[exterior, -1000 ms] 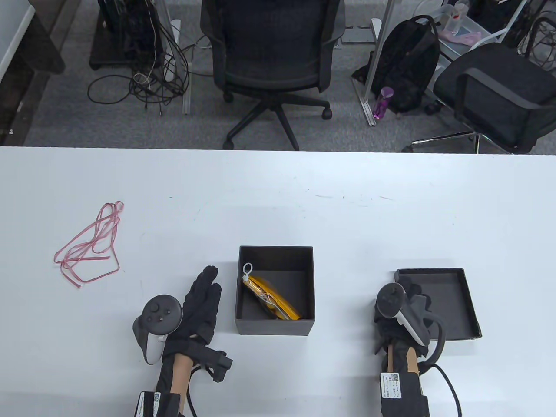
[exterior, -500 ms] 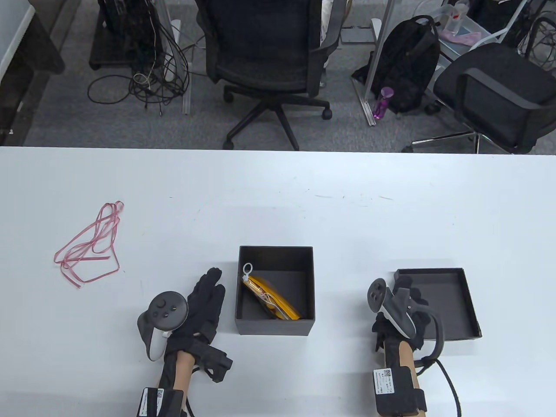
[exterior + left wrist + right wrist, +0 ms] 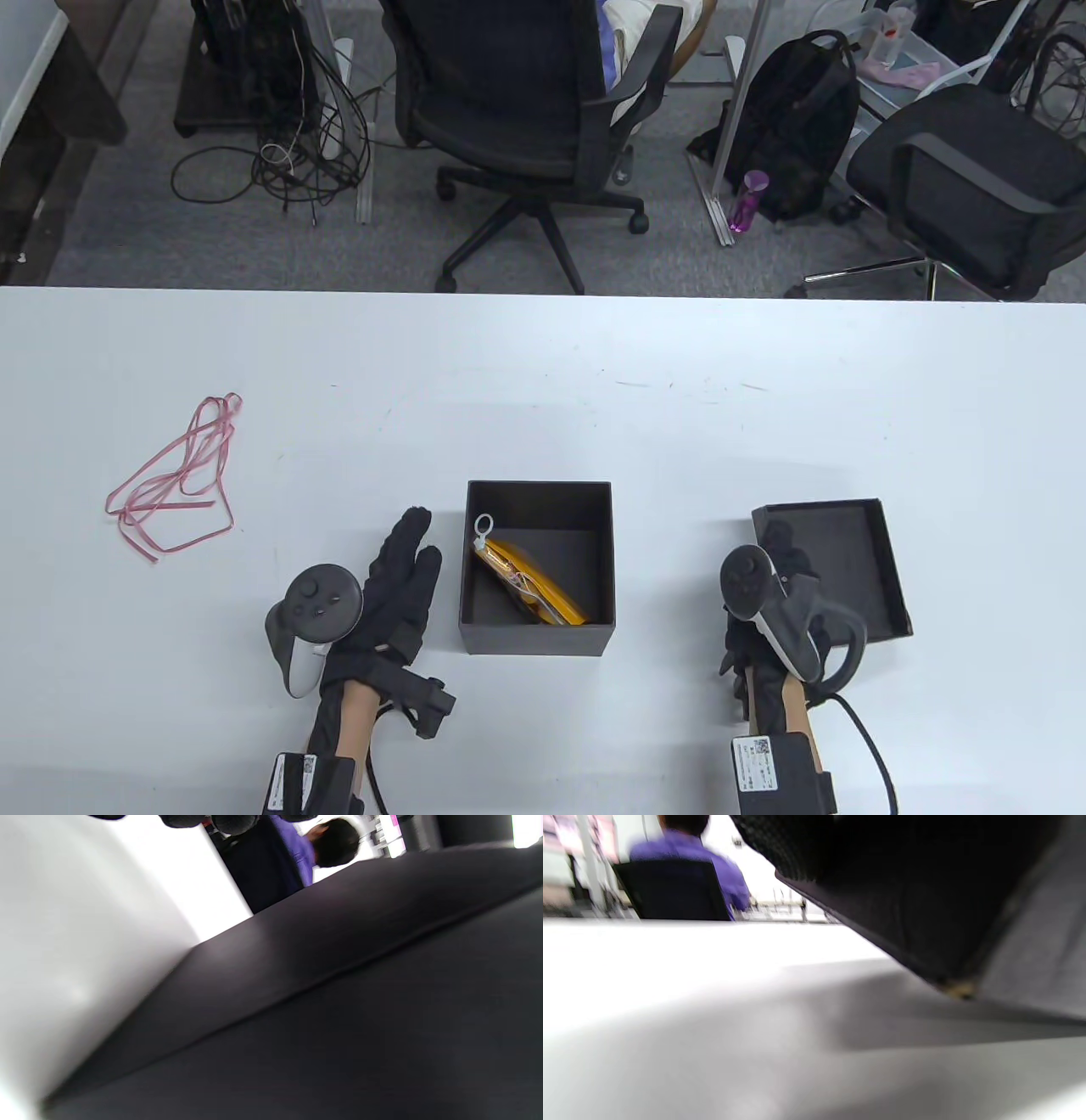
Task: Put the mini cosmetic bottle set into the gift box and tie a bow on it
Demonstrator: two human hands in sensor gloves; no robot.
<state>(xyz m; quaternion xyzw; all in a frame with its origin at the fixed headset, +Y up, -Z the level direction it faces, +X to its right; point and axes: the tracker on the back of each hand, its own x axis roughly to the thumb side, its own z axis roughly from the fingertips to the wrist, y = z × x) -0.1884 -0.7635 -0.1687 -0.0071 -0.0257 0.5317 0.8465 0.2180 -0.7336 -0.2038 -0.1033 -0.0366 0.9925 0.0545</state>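
The black gift box (image 3: 536,641) stands uncovered near the table's front edge, with the yellow pouch of mini bottles (image 3: 530,586) lying slantwise inside. My left hand (image 3: 407,560) lies flat with straight fingers just left of the box, whose dark wall (image 3: 339,1005) fills the left wrist view. My right hand (image 3: 785,564) grips the left edge of the black lid (image 3: 848,552), which is upside down. In the right wrist view the lid (image 3: 925,899) hangs tilted above the table and casts a shadow. A pink ribbon (image 3: 174,480) lies loose at the far left.
The white table (image 3: 543,382) stretches wide behind the box. Beyond its far edge are two office chairs (image 3: 526,110), a black backpack (image 3: 797,127) and floor cables. A person in a purple top (image 3: 687,857) sits in the middle chair.
My right hand has taken the lid by its left edge and lifted it, shifting it a little left and away. The left hand has edged slightly closer to the box. The far chair has turned.
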